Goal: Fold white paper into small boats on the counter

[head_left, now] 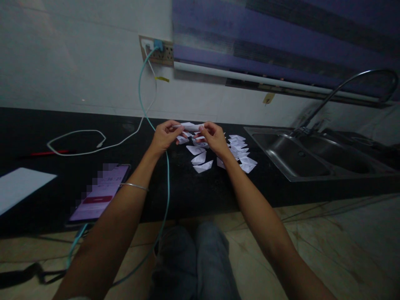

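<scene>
A folded piece of white paper (190, 126) is stretched level between my two hands, above the dark countertop. My left hand (164, 135) pinches its left end between thumb and fingers. At the right end, my right hand (213, 136) has its thumb and fingers closed on the same paper. Beneath and just in front of the hands lie several folded paper boats (203, 166). More paper boats (239, 146) form an overlapping row to the right of my right hand, partly hidden by my forearm.
A phone (96, 196) with a lit screen lies left of my forearm, near white paper sheets (23, 185) and a red pen (50, 153). A teal cable (168, 179) crosses the counter from the wall socket (164, 52). A double steel sink (293, 156) is at right.
</scene>
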`<state>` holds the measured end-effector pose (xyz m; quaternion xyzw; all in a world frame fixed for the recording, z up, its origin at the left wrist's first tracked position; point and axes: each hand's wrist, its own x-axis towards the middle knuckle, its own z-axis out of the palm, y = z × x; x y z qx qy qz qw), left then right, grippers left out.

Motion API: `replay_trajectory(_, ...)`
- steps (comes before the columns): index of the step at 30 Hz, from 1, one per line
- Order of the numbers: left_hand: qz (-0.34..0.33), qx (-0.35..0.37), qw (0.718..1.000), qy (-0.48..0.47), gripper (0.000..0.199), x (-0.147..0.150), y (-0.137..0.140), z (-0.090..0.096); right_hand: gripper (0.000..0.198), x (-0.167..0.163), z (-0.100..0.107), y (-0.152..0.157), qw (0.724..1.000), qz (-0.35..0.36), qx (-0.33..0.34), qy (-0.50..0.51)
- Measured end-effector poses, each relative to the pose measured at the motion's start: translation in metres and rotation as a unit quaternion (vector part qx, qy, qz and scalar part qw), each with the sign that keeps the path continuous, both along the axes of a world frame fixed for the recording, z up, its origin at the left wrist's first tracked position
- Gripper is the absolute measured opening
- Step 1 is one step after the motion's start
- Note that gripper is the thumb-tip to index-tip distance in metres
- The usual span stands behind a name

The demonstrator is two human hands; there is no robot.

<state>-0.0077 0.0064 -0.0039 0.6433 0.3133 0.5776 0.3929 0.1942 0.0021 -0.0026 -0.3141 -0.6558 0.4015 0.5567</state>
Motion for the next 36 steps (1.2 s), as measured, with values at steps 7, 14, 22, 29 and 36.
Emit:
replay_trajectory(7, -0.018, 0.017, 0.999, 0.048, 0.028, -0.001, -0.010, 0.006, 0.041, 0.002, -0.004, 0.003, 0.999, -0.015, 0.028, -0.042)
replay_trajectory(14, 0.033, 0.031, 0.998, 0.049, 0.026, 0.003, -0.006, 0.002, 0.044, 0.001, -0.009, 0.006, 0.997, -0.061, 0.026, -0.051)
replay_trajectory(22, 0.048, 0.005, 0.999, -0.019, 0.034, 0.005, 0.003, -0.005, 0.040, -0.005, -0.009, 0.003, 0.999, -0.030, -0.013, -0.021)
replay_trajectory(29, 0.000, -0.022, 0.999, -0.036, 0.055, 0.010, 0.011, -0.012, 0.032, -0.005, -0.005, -0.001, 0.998, -0.052, 0.029, -0.033)
replay_trajectory(36, -0.097, -0.081, 0.991, 0.046, 0.064, 0.012, 0.009, -0.014, 0.033, -0.006, -0.004, -0.003, 0.997, -0.053, 0.036, -0.048)
